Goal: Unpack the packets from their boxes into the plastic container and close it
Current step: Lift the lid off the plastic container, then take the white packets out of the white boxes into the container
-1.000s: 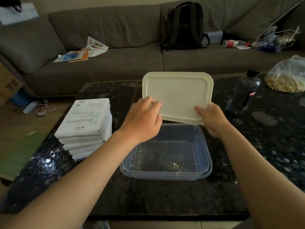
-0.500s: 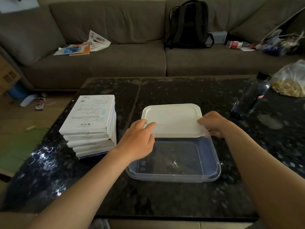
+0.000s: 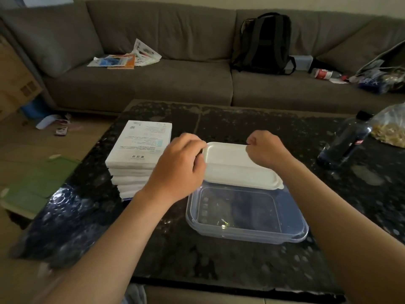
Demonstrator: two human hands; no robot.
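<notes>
The clear plastic container sits open and empty on the dark table. Its white lid lies flat just behind it, with the near edge resting over the container's far rim. My left hand has its fingertips curled onto the lid's far left corner. Over the lid's far right edge, my right hand has its fingers curled against the rim. A stack of several white boxes stands to the left of the lid, partly hidden behind my left hand.
A dark water bottle and a clear bag of food stand at the table's right. Behind the table runs a grey sofa with papers and a black backpack.
The lid, held upright above the container a second ago, has been lowered flat behind it onto the far rim. Both hands slid along to its far corners.
</notes>
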